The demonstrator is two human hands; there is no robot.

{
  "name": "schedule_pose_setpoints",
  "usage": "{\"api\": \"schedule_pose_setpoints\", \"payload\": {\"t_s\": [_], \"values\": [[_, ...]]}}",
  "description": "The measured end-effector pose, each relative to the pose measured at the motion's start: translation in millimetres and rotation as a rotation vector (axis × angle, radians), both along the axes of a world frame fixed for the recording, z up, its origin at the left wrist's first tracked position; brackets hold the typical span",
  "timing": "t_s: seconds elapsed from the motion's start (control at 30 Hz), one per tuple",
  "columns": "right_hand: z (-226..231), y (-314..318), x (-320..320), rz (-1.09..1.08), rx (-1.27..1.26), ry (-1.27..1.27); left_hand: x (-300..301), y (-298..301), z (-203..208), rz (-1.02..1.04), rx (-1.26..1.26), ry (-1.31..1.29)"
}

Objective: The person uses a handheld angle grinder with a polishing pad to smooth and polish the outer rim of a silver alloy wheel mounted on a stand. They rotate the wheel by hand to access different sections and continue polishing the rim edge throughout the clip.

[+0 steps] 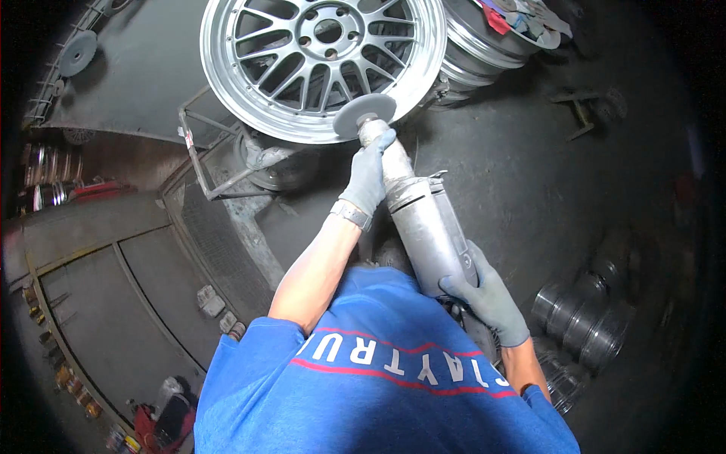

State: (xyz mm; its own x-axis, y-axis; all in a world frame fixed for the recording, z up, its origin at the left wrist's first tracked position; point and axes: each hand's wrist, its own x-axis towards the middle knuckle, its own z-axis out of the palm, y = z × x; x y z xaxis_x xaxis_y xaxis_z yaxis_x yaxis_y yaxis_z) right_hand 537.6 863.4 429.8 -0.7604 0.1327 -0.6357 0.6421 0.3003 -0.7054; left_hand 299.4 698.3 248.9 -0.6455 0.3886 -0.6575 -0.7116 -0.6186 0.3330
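A large silver polisher (428,234), long-bodied with a round grey disc (354,115) at its front, is held in both my gloved hands. My left hand (368,175) is wrapped round its narrow neck just behind the disc. Further back, my right hand (490,291) grips the rear of the body. Ahead of me is a silver multi-spoke alloy wheel (330,74), its face turned toward me. The disc overlaps the wheel's near rim in the view; whether they touch I cannot tell.
A metal frame stand (198,163) is beneath the wheel's left side. More wheels (484,47) are stacked at the upper right, with gloves and rags (522,19) on top. Stacked rims (578,321) lie at the lower right. A grey round disc (78,54) hangs at the upper left.
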Motion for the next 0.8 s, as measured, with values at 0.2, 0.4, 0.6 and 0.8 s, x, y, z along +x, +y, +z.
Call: {"api": "schedule_pose_setpoints", "payload": {"t_s": [0.2,0.4,0.6,0.8], "values": [[34.5,68.1,-41.7,-0.057,-0.012,-0.126,-13.1,83.5,-15.0,0.136,0.159,-0.018],[45.7,111.2,-67.1,0.063,0.178,-0.084,-32.1,126.7,-19.3,0.175,0.273,0.015],[25.9,108.5,-47.0,0.232,0.346,0.065,-20.2,105.2,-15.5,0.153,0.243,-0.001],[29.0,23.8,-28.4,0.026,0.142,-0.071,-2.6,38.4,-15.8,0.091,0.186,-0.028]]}}
